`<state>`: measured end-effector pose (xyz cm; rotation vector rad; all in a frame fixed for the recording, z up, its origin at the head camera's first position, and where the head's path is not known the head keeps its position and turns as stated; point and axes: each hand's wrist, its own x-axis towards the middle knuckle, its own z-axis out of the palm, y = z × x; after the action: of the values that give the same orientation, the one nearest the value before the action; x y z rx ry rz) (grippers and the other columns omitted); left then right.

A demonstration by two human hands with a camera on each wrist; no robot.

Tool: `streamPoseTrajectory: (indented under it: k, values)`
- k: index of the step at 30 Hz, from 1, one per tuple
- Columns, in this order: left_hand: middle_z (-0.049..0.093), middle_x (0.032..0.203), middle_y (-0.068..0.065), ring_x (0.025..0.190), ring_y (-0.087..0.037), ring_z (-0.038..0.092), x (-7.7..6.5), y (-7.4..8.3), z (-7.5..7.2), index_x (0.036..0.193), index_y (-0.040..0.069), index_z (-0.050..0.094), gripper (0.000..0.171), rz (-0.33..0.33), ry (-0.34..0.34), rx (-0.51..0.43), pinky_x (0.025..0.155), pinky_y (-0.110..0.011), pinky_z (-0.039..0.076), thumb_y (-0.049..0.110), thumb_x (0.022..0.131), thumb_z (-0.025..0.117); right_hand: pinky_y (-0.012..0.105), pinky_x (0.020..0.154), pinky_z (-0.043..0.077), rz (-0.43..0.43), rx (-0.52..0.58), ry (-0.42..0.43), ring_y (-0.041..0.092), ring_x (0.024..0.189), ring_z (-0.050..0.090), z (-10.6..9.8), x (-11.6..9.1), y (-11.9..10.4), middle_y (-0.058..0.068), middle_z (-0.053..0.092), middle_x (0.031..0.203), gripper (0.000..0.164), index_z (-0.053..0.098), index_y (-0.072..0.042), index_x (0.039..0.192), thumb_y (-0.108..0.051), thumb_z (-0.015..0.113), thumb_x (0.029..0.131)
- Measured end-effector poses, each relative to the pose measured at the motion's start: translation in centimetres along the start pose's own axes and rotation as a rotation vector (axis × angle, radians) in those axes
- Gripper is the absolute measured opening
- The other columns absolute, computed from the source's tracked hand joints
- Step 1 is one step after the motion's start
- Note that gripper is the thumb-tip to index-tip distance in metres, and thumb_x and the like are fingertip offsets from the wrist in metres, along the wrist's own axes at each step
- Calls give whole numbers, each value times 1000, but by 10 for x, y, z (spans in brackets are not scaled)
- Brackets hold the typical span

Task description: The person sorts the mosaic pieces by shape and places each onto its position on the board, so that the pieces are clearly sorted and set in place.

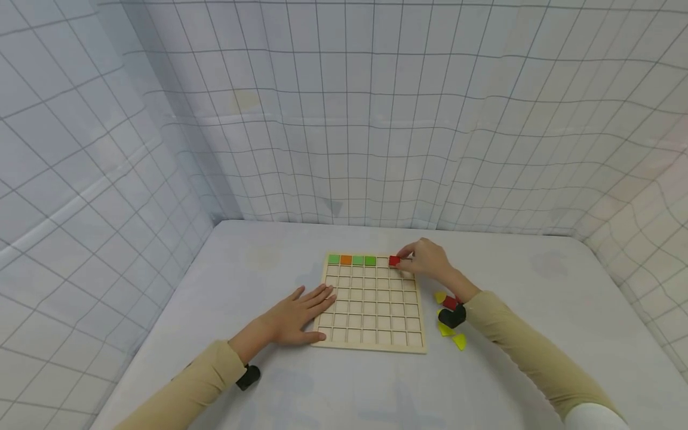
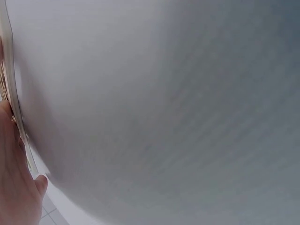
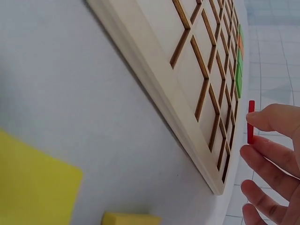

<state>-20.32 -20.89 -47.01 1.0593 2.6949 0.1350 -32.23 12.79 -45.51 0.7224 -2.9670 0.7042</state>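
A wooden grid board [image 1: 371, 346] lies on the white table. Along its far row sit a light green tile [image 1: 334, 259], an orange tile [image 1: 346, 260], another light green tile [image 1: 358, 260] and a darker green tile [image 1: 370, 261]. Over that same row, toward the far right corner, my right hand [image 1: 427, 259] pinches a red square tile [image 1: 395, 261] between thumb and fingers. In the right wrist view the red tile [image 3: 251, 122] appears edge-on, held above the board. My left hand [image 1: 300, 316] rests with straight, spread fingers on the board's left edge.
Right of the board, partly hidden by the right wrist, lie several yellow pieces [image 1: 446, 329] and a red piece [image 1: 450, 303]. Black wrist cameras sit at both cuffs. A grid-patterned white curtain [image 1: 376, 119] surrounds the table [image 1: 344, 394] at the back and sides.
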Motion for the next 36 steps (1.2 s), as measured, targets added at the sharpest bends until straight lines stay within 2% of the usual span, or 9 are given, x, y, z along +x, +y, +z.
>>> streamPoseTrajectory:
  k: [7, 14, 22, 29, 36]
  values:
    - [12, 163, -6, 150, -25, 13, 0, -1, 1, 155, 15, 18, 81, -6, -4, -2, 118, -56, 14, 59, 93, 45, 27, 62, 51, -19, -8, -5, 18, 82, 66, 7, 7, -1, 2, 76, 93, 24, 78, -12, 98, -29, 72, 82]
    - [10, 163, -5, 151, -24, 11, 0, -1, 2, 156, 16, 15, 81, -5, -5, 8, 118, -56, 14, 60, 93, 44, 26, 58, 51, -31, -12, -14, 19, 80, 68, 10, 11, -5, 3, 76, 92, 24, 77, -10, 98, -28, 73, 82]
    - [12, 163, -7, 150, -25, 13, -2, -1, 0, 155, 14, 16, 81, 2, 1, 7, 117, -57, 16, 58, 94, 45, 32, 69, 54, 21, 3, -46, 20, 89, 69, 13, 14, -12, 4, 75, 99, 25, 76, -10, 101, -27, 73, 83]
    - [13, 162, -8, 150, -26, 14, -1, -1, 1, 155, 14, 17, 80, 8, 4, 5, 117, -58, 16, 58, 94, 45, 24, 60, 48, 44, -27, -72, 12, 73, 63, 16, 17, -14, 5, 75, 97, 27, 76, -9, 103, -27, 73, 83]
    - [10, 163, -6, 150, -24, 12, -1, -1, 1, 156, 15, 16, 81, -1, -2, 13, 118, -57, 15, 59, 94, 44, 29, 65, 52, 30, -14, -69, 18, 82, 67, 16, 16, -16, 8, 74, 101, 30, 75, -8, 106, -27, 72, 84]
